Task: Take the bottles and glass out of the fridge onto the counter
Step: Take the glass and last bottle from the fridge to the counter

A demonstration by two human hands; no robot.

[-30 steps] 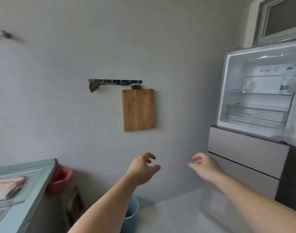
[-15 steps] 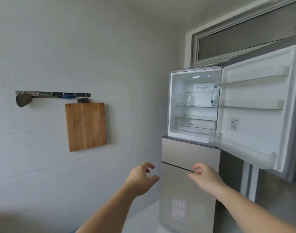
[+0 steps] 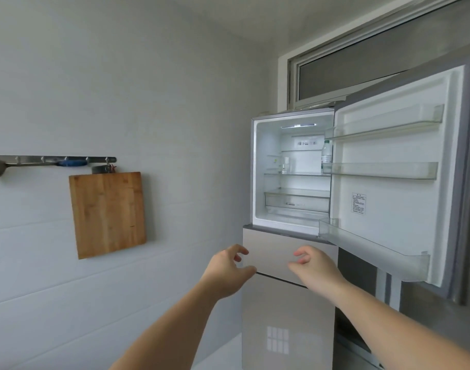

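The task looks barely begun. The fridge (image 3: pixel 255 169) has its upper door (image 3: pixel 388 214) swung wide to the right, so the opening step is done, but nothing has been lifted out.

A clear plastic bottle (image 3: pixel 326 156) with a green cap stands at the right end of the middle glass shelf (image 3: pixel 303 174), partly hidden by the door's racks. Toward the left of that shelf are a small drinking glass (image 3: pixel 284 169) and, just behind it, something small and pale that may be a second bottle. It is too small to tell.

Both hands are raised in front of the drawer below the open compartment, well short of the shelf. The left hand (image 3: pixel 226 268) has a loose grip, fingers half curled and holding nothing. The right hand (image 3: pixel 312 268) is the same, relaxed and bare.

The worktop is out of view, so every item has yet to make the trip.

On the tiled wall to the left a wooden cutting board (image 3: pixel 108 213) hangs below a metal hook rail (image 3: pixel 52 158)
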